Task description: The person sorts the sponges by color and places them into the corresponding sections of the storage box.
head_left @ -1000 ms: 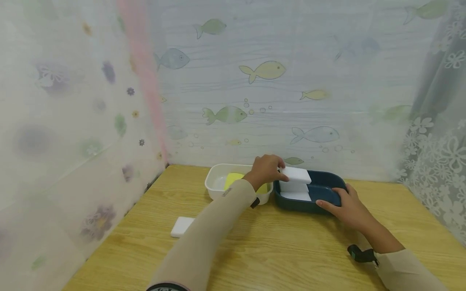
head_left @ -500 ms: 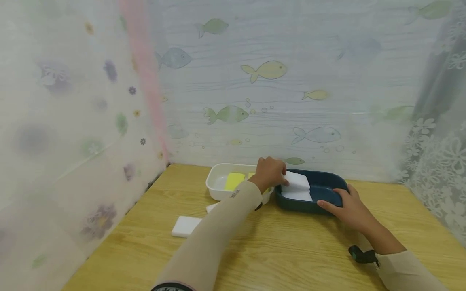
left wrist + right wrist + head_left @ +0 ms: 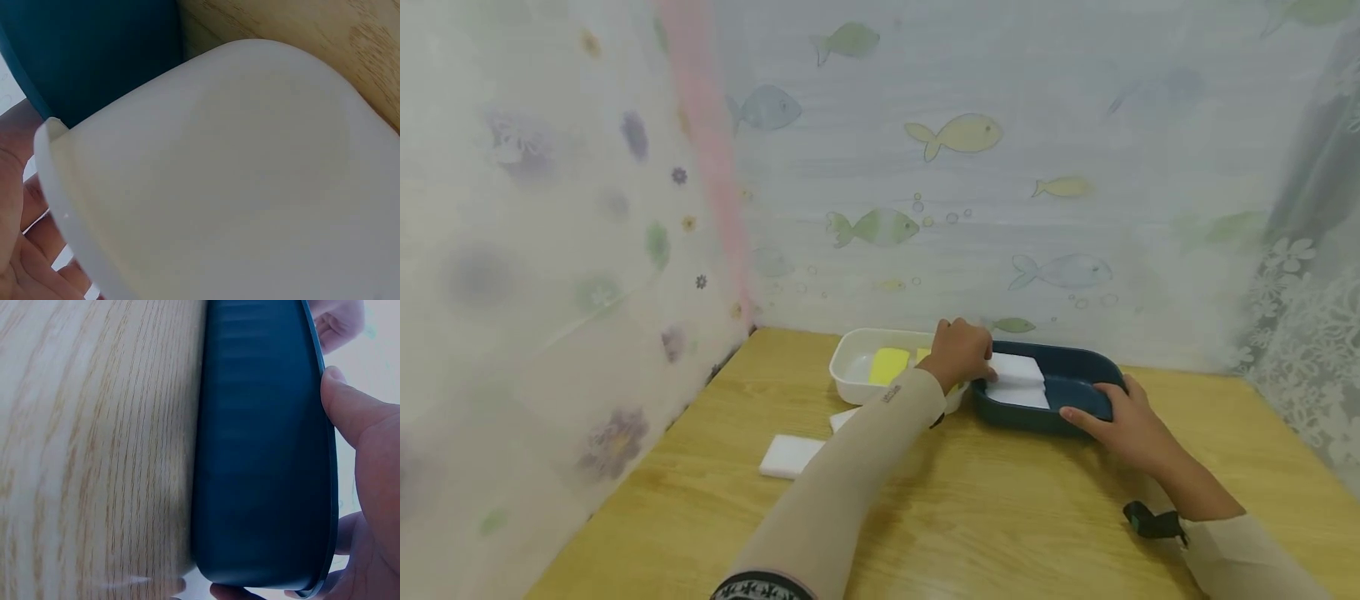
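Note:
In the head view, my left hand (image 3: pixel 962 353) reaches over the white bin and pinches a white sponge block (image 3: pixel 1017 369) at its left end, inside the dark blue bin (image 3: pixel 1037 422). Another white sponge block (image 3: pixel 1019 397) lies in front of it in that bin. My right hand (image 3: pixel 1131 422) grips the blue bin's right end, thumb on the front rim; the right wrist view shows the thumb over the rim and fingers around the end. The left wrist view is mostly filled by the white bin's outer wall (image 3: pixel 219 175), with left-hand fingers behind its rim.
The white bin (image 3: pixel 850 385) stands against the blue bin's left side and holds yellow sponge blocks (image 3: pixel 889 366). On the wooden table (image 3: pixel 1000 508) lie a white block (image 3: pixel 790 457) and another white block (image 3: pixel 842 418), partly behind the left sleeve. A fish-print curtain (image 3: pixel 880 167) hangs behind.
My left hand has lowered the white sponge block into the blue bin, and the block now lies flatter. The right hand keeps its grip on the bin. The view has tilted slightly.

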Demonstrator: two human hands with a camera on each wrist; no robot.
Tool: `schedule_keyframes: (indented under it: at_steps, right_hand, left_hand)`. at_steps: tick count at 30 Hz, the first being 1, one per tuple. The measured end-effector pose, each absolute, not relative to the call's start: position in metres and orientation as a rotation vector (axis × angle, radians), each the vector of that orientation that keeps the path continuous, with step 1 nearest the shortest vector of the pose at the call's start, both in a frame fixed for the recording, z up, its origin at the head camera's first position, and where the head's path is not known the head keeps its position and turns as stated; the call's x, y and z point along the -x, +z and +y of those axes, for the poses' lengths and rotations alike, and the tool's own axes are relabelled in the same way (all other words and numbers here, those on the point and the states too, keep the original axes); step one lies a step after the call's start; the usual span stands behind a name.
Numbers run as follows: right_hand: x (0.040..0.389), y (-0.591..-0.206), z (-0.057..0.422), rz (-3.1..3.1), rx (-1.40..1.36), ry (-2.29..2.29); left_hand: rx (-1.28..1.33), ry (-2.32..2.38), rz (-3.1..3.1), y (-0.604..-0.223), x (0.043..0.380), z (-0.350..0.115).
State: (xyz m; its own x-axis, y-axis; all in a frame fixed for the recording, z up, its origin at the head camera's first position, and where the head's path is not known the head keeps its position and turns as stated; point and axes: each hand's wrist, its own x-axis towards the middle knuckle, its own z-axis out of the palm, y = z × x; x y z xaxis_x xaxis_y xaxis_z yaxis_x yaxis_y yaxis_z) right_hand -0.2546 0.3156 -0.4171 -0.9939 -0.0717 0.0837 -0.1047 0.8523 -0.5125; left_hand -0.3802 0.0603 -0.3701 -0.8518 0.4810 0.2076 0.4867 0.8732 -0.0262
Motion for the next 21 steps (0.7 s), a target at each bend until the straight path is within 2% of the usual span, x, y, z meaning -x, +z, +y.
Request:
schedule_keyframes:
  at_steps: [21]
  right_hand:
    - [0.255,-0.415,0.312,-2.970,-0.139,0.812]
  left_hand:
    - [0.791,-0.188,-2.846,-0.357,0.380,0.047]
